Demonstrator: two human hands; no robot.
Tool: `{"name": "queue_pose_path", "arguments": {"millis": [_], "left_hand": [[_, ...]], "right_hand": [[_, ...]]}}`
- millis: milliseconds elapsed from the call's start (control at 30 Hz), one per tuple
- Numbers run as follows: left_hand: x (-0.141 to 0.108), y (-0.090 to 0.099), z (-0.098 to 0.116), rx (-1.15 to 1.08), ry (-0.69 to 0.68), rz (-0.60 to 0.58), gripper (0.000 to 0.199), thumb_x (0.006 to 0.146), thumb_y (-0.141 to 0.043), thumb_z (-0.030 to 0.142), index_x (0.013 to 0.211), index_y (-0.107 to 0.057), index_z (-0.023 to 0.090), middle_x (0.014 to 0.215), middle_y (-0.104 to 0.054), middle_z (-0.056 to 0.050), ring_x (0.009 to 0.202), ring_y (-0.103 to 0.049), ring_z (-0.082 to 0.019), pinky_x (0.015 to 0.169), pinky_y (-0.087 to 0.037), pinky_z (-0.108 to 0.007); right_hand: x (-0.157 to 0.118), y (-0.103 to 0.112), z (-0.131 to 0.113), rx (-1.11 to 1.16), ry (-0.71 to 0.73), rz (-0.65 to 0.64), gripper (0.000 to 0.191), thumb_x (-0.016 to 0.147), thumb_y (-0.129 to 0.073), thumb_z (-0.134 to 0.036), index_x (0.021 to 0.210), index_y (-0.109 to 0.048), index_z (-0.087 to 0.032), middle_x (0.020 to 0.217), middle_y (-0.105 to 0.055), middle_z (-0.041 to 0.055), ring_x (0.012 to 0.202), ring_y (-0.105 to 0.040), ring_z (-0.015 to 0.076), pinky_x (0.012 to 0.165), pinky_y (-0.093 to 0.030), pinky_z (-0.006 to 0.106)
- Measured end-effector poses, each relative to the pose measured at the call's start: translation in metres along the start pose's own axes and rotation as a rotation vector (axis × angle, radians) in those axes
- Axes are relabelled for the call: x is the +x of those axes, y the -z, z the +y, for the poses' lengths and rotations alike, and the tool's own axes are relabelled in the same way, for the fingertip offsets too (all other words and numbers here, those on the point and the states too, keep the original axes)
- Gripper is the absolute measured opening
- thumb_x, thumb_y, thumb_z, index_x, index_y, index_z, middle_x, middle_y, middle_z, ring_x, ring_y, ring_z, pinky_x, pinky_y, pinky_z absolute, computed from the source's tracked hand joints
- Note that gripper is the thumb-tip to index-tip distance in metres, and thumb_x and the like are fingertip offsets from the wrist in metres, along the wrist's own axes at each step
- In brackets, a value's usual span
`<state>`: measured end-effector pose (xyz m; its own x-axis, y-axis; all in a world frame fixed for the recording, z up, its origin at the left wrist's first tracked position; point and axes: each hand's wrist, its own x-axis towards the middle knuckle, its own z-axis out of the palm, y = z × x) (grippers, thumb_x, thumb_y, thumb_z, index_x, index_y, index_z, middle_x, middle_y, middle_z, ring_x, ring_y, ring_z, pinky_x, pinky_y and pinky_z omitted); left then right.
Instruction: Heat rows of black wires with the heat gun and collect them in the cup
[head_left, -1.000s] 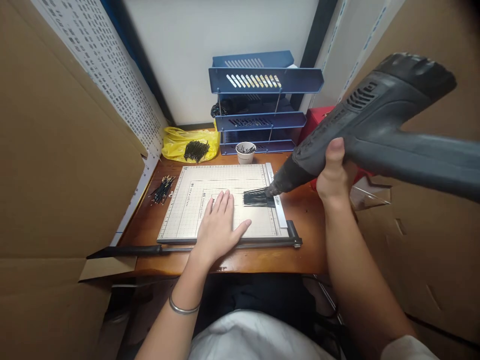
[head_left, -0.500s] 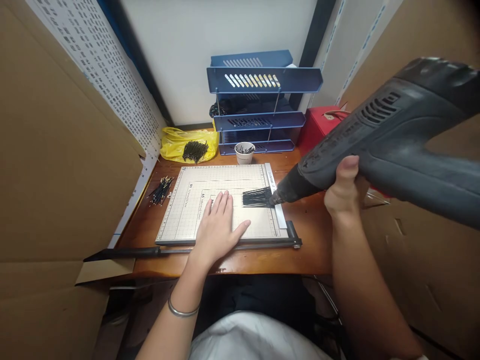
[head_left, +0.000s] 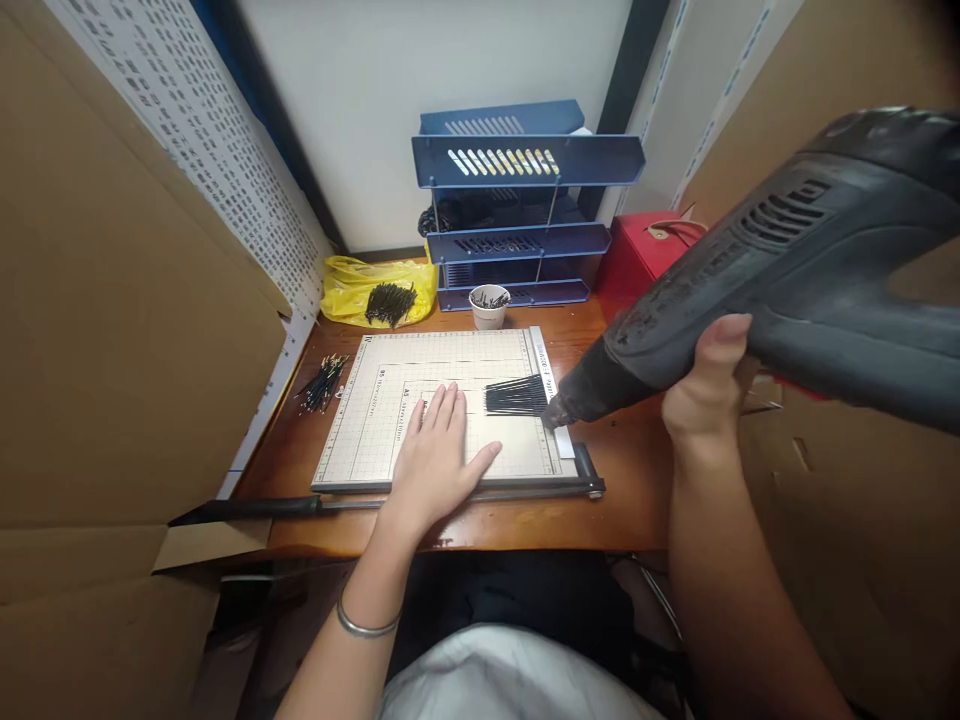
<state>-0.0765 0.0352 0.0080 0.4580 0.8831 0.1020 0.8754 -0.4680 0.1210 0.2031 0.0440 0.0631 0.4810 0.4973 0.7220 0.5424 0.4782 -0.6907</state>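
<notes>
My left hand (head_left: 433, 440) lies flat on the gridded board of a paper cutter (head_left: 360, 420), fingers together and thumb out to the side. In my right hand (head_left: 709, 395) is a dark grey heat gun (head_left: 757, 250), gripped near the base of its handle and body. Its nozzle points down and left at the white strip (head_left: 546, 360) along the cutter's right side. Beside the nozzle, a row of thin black wires or tubes (head_left: 514, 396) lies fanned across the board, their right ends at the strip. The nozzle partly hides those ends.
Left of the board lies a loose bundle of black pieces (head_left: 322, 385). Behind stand a yellow bag (head_left: 345, 285) with black pieces (head_left: 390, 303), a paper cup (head_left: 489, 312), a blue tiered rack (head_left: 525, 240) and a red box (head_left: 645, 250). The cutter's handle (head_left: 292, 506) runs along the front.
My right hand and the heat gun have shifted slightly right, the nozzle moving a little down along the strip toward the near ends. My left hand has stayed still.
</notes>
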Motion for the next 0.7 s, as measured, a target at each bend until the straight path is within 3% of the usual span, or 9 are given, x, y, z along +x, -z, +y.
{"name": "queue_pose_path", "arguments": {"millis": [167,400,567,700], "left_hand": [[0.0,0.0,-0.001,0.003,-0.007,-0.007,0.083,0.102,-0.036,0.066,0.158,-0.034,0.004,0.167,-0.028,-0.02,0.157,-0.023,-0.032,0.128,-0.021,-0.054],[0.0,0.0,0.0,0.004,-0.007,0.001,0.084,0.102,-0.037,0.065,0.157,-0.034,0.002,0.167,-0.029,-0.021,0.157,-0.024,-0.032,0.128,-0.021,-0.054],[0.0,-0.001,-0.001,0.009,-0.005,-0.004,0.084,0.102,-0.036,0.066,0.157,-0.034,0.002,0.166,-0.029,-0.021,0.157,-0.024,-0.032,0.128,-0.021,-0.054],[-0.001,-0.003,-0.003,0.007,-0.007,-0.002,0.084,0.102,-0.036,0.065,0.157,-0.034,0.002,0.166,-0.029,-0.021,0.157,-0.024,-0.032,0.128,-0.022,-0.054]], "right_hand": [[0.006,-0.008,0.008,-0.081,-0.026,0.028,0.062,0.096,-0.047,-0.067,0.149,-0.053,-0.036,0.156,-0.048,-0.0017,0.157,-0.023,0.0303,0.13,-0.012,0.054],[0.013,-0.023,0.02,-0.139,-0.162,-0.083,0.073,0.094,-0.04,-0.072,0.151,-0.05,-0.027,0.154,-0.05,0.006,0.157,-0.021,0.0299,0.128,-0.014,0.057],[0.01,-0.015,0.015,-0.102,-0.102,-0.014,0.075,0.093,-0.041,-0.074,0.151,-0.049,-0.027,0.157,-0.046,0.0056,0.152,-0.033,0.0293,0.129,-0.016,0.053],[0.012,-0.011,0.011,-0.116,-0.079,0.019,0.074,0.094,-0.04,-0.073,0.153,-0.047,-0.028,0.157,-0.046,0.0035,0.154,-0.031,0.0263,0.129,-0.019,0.052]]}}
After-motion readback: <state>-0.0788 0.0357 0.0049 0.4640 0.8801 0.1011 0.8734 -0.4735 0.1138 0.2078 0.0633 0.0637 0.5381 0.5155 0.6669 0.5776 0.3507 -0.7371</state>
